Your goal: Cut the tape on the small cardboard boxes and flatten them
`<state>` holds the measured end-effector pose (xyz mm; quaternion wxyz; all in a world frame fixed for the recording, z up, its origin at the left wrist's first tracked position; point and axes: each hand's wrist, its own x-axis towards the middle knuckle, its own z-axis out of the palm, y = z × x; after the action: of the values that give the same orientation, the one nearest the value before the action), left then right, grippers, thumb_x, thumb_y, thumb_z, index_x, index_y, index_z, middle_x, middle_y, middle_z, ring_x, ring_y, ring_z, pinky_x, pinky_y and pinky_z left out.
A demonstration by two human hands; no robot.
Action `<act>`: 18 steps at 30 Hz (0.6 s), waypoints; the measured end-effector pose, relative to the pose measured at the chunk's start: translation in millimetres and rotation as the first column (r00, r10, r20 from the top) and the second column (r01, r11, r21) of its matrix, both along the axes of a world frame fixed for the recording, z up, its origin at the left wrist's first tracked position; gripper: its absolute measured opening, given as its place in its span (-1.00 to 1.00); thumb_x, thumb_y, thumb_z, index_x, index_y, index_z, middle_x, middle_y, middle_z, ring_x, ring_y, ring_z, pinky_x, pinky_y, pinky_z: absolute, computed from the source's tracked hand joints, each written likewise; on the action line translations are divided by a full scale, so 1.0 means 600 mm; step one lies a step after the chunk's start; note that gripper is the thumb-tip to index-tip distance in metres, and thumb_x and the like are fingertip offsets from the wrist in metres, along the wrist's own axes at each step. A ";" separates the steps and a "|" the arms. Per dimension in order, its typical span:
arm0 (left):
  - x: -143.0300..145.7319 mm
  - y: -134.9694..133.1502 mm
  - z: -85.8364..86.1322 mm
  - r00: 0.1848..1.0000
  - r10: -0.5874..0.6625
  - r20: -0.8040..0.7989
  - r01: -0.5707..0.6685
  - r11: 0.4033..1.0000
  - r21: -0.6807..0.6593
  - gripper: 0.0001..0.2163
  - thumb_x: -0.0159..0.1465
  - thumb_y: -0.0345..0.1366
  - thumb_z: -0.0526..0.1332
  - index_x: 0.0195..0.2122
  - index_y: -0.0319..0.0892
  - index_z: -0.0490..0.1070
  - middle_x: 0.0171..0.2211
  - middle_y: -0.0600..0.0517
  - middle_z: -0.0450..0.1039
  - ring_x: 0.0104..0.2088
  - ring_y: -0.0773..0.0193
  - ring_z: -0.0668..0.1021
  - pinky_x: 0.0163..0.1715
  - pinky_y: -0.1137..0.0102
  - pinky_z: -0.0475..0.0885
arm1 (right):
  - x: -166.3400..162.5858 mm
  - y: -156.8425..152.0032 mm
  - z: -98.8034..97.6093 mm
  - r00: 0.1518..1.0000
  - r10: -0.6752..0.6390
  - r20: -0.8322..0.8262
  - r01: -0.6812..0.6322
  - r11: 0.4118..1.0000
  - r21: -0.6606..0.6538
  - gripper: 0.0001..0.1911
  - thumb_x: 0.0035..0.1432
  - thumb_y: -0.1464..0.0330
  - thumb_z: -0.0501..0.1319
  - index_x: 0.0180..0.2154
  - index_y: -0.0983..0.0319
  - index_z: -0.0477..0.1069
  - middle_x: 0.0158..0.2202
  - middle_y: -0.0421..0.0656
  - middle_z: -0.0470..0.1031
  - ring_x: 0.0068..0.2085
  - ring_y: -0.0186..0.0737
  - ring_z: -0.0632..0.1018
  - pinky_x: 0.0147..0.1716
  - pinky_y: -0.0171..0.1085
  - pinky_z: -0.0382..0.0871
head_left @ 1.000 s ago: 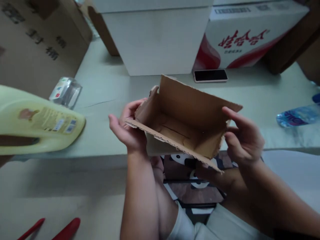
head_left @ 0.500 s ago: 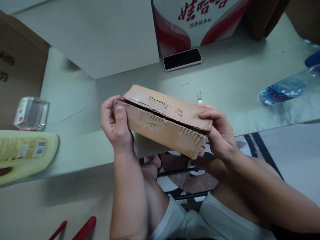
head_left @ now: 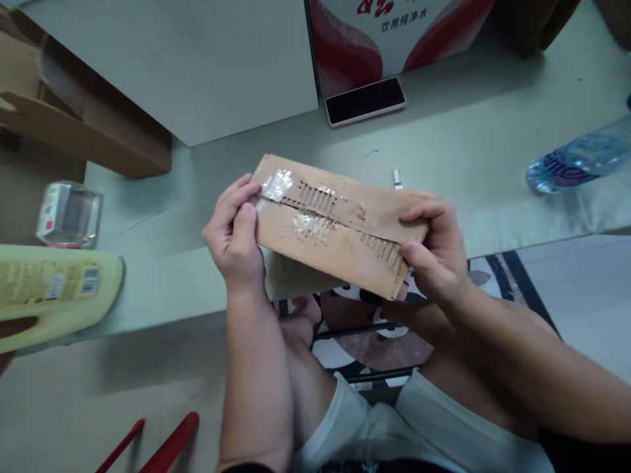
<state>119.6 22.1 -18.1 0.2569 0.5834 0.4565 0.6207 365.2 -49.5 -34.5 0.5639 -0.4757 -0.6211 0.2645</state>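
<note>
Between my hands is a small brown cardboard box (head_left: 340,246), raised over the near edge of the pale table (head_left: 473,190). Its two top flaps lie nearly flat, meeting at a torn seam with ripped corrugation and shiny bits of clear tape. My left hand (head_left: 235,233) is closed round the left end, thumb on the top face. At the right end, my right hand (head_left: 436,246) grips the box with thumb and forefinger on top; its other fingers are partly hidden. Just behind the box lies a small metal-tipped object (head_left: 397,179), partly covered.
A phone (head_left: 365,102) lies against a printed carton (head_left: 394,46), beside a large white box (head_left: 221,66). To the right lies a water bottle (head_left: 566,164). On the left are a clear bottle (head_left: 71,213), a yellow bottle (head_left: 59,289) and an open cardboard box (head_left: 93,131).
The box's flaps have come together, narrowing the dark gap at the seam, and its top face has tilted toward me. Both hands keep hold. The view has shifted slightly.
</note>
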 end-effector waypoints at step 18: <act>-0.005 0.009 -0.006 1.000 0.005 0.028 -0.006 1.000 0.029 -0.68 0.19 -0.52 0.19 -0.21 -0.04 0.67 -0.08 0.12 0.66 0.03 0.20 0.61 0.17 0.14 0.43 | -0.001 -0.001 0.001 0.999 0.025 -0.029 -0.025 1.000 0.014 -0.75 0.29 0.08 0.18 -0.12 0.07 0.29 -0.03 -0.09 0.41 0.01 -0.05 0.48 0.01 -0.02 0.41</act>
<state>116.8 27.6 -21.9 0.2530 0.5772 0.4452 0.6361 364.3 -50.3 -34.0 0.5728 -0.4601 -0.6204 0.2743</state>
